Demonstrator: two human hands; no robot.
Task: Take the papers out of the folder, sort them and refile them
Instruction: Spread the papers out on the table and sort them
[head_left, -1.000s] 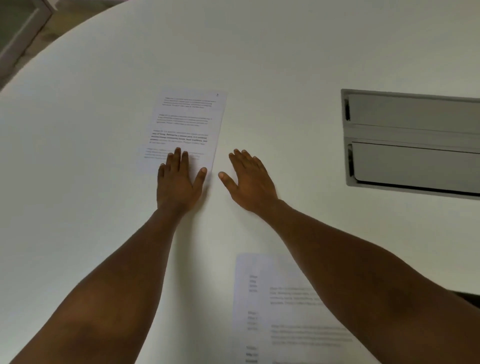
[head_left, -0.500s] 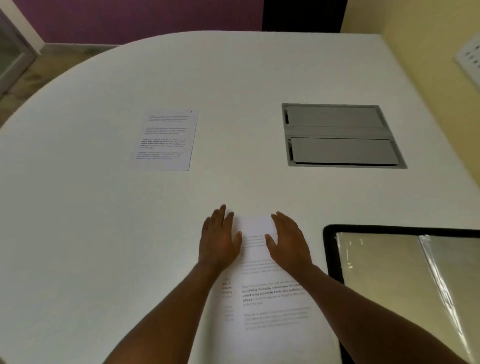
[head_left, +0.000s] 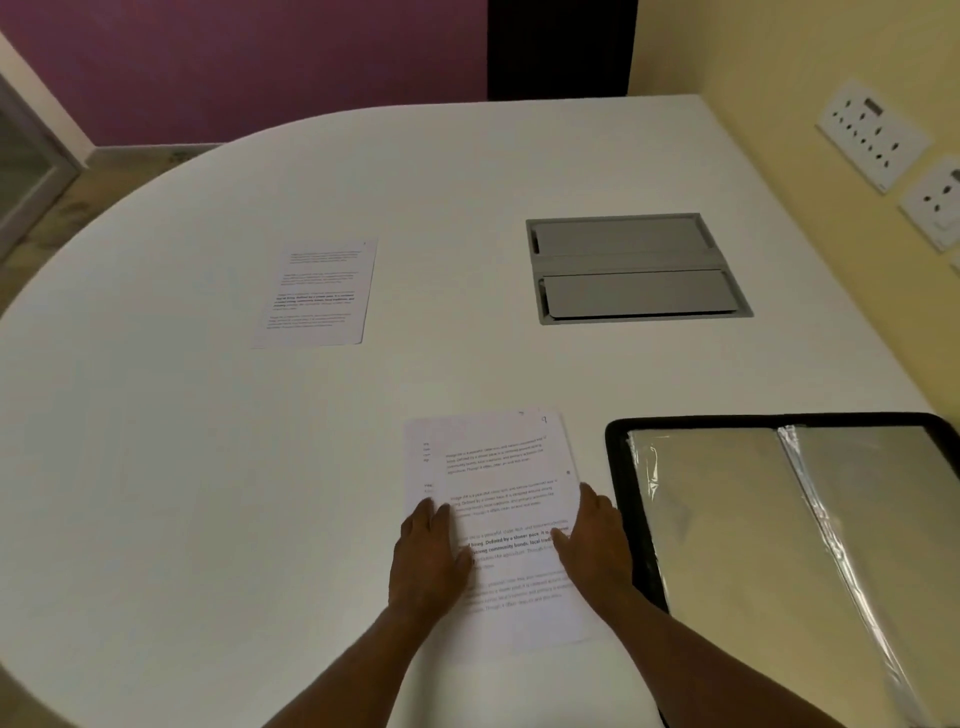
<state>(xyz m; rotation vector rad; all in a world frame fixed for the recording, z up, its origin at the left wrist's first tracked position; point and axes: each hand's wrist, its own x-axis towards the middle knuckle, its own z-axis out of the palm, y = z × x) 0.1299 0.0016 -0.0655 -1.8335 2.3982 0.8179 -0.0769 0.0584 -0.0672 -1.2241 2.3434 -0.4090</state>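
Both grips are spread flat: left hand (head_left: 428, 558) and right hand (head_left: 595, 553) press the paper stack (head_left: 498, 499); better to square its edges before lifting one sheet.

Two paper lots: single sheet (head_left: 317, 293), stack (head_left: 496, 499); one folder (head_left: 779, 519); two hands.

We see a white counter (head_left: 260, 493) with a rounded left edge, and a grey hatch (head_left: 636, 267) with two flaps set flush into it at far right. The far wall (head_left: 234, 62) is purple, with a dark gap (head_left: 561, 47) beside it. The right wall (head_left: 753, 78) is yellow and carries white sockets (head_left: 872, 132). At far left lies a strip of floor (head_left: 78, 202).
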